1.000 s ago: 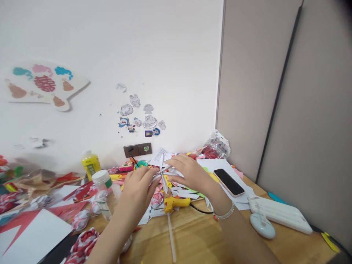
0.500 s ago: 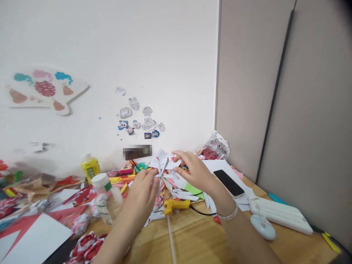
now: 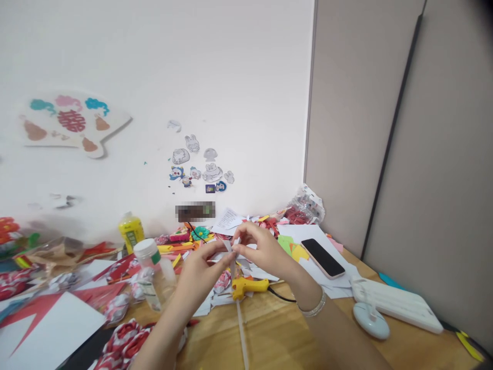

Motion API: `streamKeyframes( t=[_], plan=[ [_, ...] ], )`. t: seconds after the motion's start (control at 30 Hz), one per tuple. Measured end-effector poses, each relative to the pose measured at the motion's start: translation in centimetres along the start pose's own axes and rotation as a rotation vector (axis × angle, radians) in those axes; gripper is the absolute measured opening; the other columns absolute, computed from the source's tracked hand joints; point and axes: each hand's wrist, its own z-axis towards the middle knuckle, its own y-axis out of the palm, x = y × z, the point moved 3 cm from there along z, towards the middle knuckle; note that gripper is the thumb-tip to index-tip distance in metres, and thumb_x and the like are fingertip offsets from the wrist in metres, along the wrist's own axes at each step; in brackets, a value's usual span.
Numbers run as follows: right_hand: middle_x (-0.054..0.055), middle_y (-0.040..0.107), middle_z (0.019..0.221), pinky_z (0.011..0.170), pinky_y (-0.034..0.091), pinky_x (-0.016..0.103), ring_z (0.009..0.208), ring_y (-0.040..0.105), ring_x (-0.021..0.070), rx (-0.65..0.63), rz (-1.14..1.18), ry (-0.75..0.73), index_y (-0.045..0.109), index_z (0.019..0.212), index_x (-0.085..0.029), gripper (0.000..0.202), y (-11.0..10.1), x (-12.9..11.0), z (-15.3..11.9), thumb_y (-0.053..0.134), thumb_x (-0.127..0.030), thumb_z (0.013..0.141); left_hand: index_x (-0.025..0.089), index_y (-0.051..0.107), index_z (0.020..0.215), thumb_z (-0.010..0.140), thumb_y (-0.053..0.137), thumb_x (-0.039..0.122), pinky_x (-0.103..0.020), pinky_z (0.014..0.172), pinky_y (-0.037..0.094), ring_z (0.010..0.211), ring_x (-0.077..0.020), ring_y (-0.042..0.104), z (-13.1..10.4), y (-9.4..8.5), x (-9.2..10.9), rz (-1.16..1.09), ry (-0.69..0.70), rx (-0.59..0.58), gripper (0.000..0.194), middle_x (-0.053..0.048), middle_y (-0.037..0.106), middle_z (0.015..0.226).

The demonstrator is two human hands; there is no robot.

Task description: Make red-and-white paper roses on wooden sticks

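My left hand (image 3: 202, 270) is closed, thumb and fingers pinching white folded paper (image 3: 232, 264) in front of me. Close against it, my right hand (image 3: 264, 249), with a beaded bracelet on its wrist, pinches the upper part of the same paper. The fingers hide much of the paper's shape. Just below the hands, a yellow hot glue gun (image 3: 250, 288) lies on the wooden table (image 3: 281, 334). A long whitish glue stick (image 3: 241, 334) juts from it toward me, and its black cable runs off to the right under my right forearm.
Paper scraps (image 3: 204, 306) lie behind and around the glue gun. To the left stand a white-lidded jar (image 3: 146, 253) and a yellow bottle (image 3: 131, 234). A phone (image 3: 322, 257) and a white power strip (image 3: 398, 306) lie right. A wall (image 3: 250, 77) closes off the back.
My right hand, which was spread apart from the paper, has come in and closed on it. The paper's splayed, red-tipped arms are now mostly covered by my fingers. The view has shifted slightly.
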Motion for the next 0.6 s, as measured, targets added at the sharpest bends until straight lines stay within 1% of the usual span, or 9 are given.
streamKeyframes(
  t=[0.1,0.2,0.3,0.43,0.5,0.6],
  plan=[
    [-0.001,0.058,0.078,0.069,0.044,0.025,0.074,0.056,0.0127,0.025,-0.104,-0.039,0.054,0.081,-0.018,0.004,-0.4,-0.2,-0.1,0.056,-0.015,0.081,0.018,0.062,0.074,0.075,0.058,0.040,-0.030,0.062,0.051,0.068,-0.0187,0.063,0.1,-0.4,-0.7,-0.083,-0.048,0.086,0.023,-0.001,0.066,0.070],
    [0.000,0.063,0.081,0.074,0.044,0.027,0.079,0.057,0.0139,-0.021,-0.243,-0.145,0.059,0.083,-0.019,0.004,-0.7,-0.2,-0.1,0.056,-0.016,0.083,0.017,0.061,0.078,0.074,0.061,0.042,-0.030,0.065,0.053,0.068,-0.0180,0.064,0.0,-0.5,-1.1,-0.252,-0.122,0.131,0.025,-0.001,0.066,0.072],
    [0.004,0.067,0.089,0.076,0.045,0.028,0.084,0.059,0.0147,-0.061,-0.274,-0.292,0.062,0.094,-0.019,0.014,-0.5,-0.2,-0.1,0.049,-0.018,0.089,0.016,0.062,0.078,0.069,0.067,0.042,-0.030,0.066,0.053,0.068,-0.0181,0.065,-0.2,-0.6,-0.7,-0.394,-0.229,0.188,0.028,-0.001,0.066,0.071],
    [0.007,0.068,0.086,0.072,0.047,0.027,0.079,0.059,0.0153,-0.017,-0.284,-0.427,0.063,0.097,-0.015,0.020,0.2,-0.3,-0.2,0.045,-0.021,0.091,0.014,0.062,0.077,0.060,0.074,0.039,-0.027,0.067,0.053,0.066,-0.0158,0.065,-0.6,-0.8,-0.1,-0.602,-0.328,0.286,0.033,0.000,0.066,0.068],
    [0.008,0.068,0.084,0.070,0.048,0.027,0.078,0.059,0.0156,-0.010,-0.325,-0.463,0.063,0.098,-0.014,0.021,0.5,-0.3,-0.3,0.043,-0.021,0.092,0.013,0.062,0.078,0.058,0.076,0.039,-0.026,0.066,0.053,0.065,-0.0148,0.065,-0.7,-0.6,-0.1,-0.651,-0.366,0.312,0.036,0.000,0.067,0.069],
    [0.009,0.068,0.083,0.070,0.048,0.029,0.077,0.060,0.0168,-0.037,-0.422,-0.499,0.064,0.095,-0.014,0.025,1.0,-0.4,-0.5,0.039,-0.019,0.092,0.012,0.062,0.081,0.057,0.076,0.040,-0.024,0.064,0.052,0.064,-0.0133,0.064,-0.8,-0.3,-0.4,-0.661,-0.389,0.329,0.039,-0.001,0.067,0.071]
  ],
)
